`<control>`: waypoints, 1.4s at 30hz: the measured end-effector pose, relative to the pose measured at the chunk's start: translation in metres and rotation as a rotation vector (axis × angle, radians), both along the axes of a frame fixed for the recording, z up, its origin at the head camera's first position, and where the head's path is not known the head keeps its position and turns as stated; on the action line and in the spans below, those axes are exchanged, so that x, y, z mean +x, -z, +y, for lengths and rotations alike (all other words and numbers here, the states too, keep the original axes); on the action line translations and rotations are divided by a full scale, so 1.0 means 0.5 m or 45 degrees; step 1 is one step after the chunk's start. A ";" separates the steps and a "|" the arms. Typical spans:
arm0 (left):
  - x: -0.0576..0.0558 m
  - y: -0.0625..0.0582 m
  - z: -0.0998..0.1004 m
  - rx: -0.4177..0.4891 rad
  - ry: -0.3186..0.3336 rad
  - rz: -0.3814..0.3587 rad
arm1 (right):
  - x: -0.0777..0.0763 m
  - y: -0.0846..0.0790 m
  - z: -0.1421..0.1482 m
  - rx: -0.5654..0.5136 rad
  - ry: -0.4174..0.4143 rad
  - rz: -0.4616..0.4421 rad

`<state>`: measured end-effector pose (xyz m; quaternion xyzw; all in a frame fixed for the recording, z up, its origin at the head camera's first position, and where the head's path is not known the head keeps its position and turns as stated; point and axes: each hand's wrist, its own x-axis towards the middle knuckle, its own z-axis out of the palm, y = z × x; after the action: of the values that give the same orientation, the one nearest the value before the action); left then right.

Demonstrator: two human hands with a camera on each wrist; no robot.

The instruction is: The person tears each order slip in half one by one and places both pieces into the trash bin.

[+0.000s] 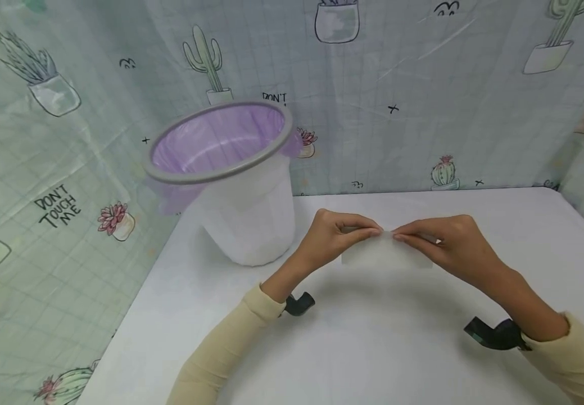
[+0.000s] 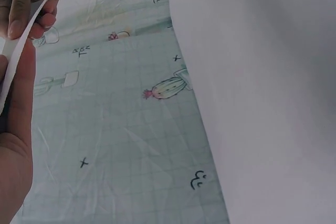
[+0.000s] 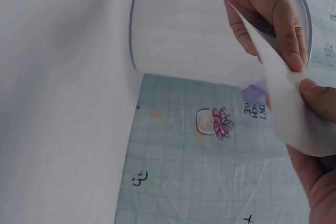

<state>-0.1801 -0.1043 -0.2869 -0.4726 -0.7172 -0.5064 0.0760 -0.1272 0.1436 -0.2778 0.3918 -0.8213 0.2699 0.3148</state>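
A small white sheet of paper (image 1: 386, 256) is held up over the table by its upper edge, its lower part hanging down. My left hand (image 1: 334, 233) pinches that edge between thumb and fingers. Close beside it, my right hand (image 1: 448, 242) pinches the same edge, the two sets of fingertips nearly meeting. In the right wrist view the paper (image 3: 281, 95) looks bent, with a pointed corner sticking up. The left wrist view catches the paper (image 2: 20, 56) almost edge-on between both hands.
A white bin (image 1: 251, 219) with a grey rim and a purple liner bag (image 1: 221, 135) stands left of the hands. The white table (image 1: 352, 349) ends at a curtain (image 1: 398, 152) printed with potted plants. Black wrist mounts (image 1: 496, 334) hang below the sleeves.
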 end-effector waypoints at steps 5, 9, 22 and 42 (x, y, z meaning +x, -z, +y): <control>-0.008 0.001 -0.004 0.040 -0.004 -0.082 | -0.012 0.007 -0.011 0.016 -0.014 0.198; -0.012 0.003 -0.005 0.038 -0.001 -0.140 | -0.016 0.012 -0.016 0.043 -0.013 0.297; -0.015 0.003 -0.002 0.042 -0.056 -0.205 | -0.008 0.013 0.001 0.018 0.033 0.174; -0.017 0.005 0.014 0.088 -0.019 -0.130 | 0.021 0.006 0.022 -0.163 0.087 -0.053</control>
<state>-0.1884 -0.0974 -0.2897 -0.4379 -0.7057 -0.5538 0.0593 -0.1166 0.1547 -0.2806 0.3370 -0.8216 0.3190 0.3310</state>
